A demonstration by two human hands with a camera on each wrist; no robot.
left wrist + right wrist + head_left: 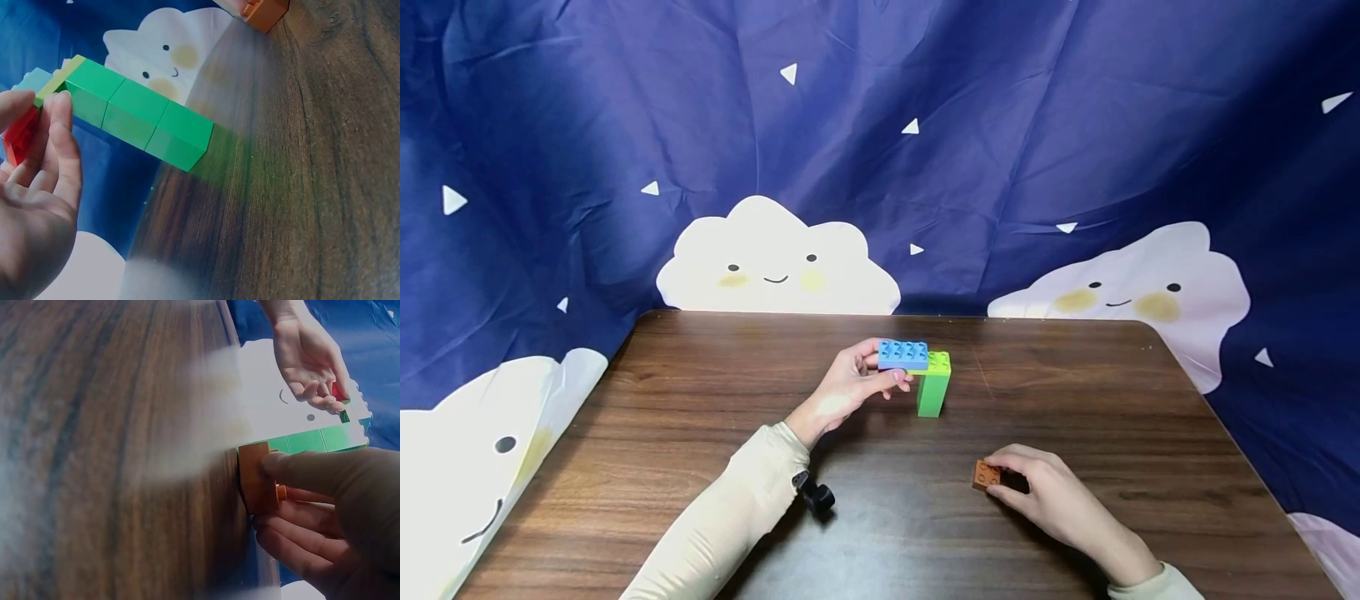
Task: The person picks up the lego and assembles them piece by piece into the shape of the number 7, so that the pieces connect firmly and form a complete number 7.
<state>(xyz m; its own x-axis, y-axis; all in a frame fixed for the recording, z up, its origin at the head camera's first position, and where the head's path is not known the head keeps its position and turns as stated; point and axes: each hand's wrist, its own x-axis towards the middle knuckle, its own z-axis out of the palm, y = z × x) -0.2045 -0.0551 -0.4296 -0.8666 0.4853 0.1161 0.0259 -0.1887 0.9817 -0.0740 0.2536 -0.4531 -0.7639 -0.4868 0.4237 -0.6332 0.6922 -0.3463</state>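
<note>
A green tower (137, 115) of three stacked toy bricks stands upright on the table, with a lime brick (939, 362) across its top. On the lime brick, a blue brick (903, 353) juts out to the left. Under that overhang a red brick (22, 137) shows between the fingers of my left hand (850, 383). This hand grips the overhanging end, thumb in front and fingers behind; which bricks it presses is partly hidden. Closer to me on the right, my right hand (1052, 497) pinches an orange-brown brick (986, 474) by its sides, at the table surface, studs up.
The brown wooden table (880, 533) reaches back to a blue curtain (880, 150) printed with white clouds. A black wrist mount (815, 492) sticks out from the left sleeve, low over the tabletop.
</note>
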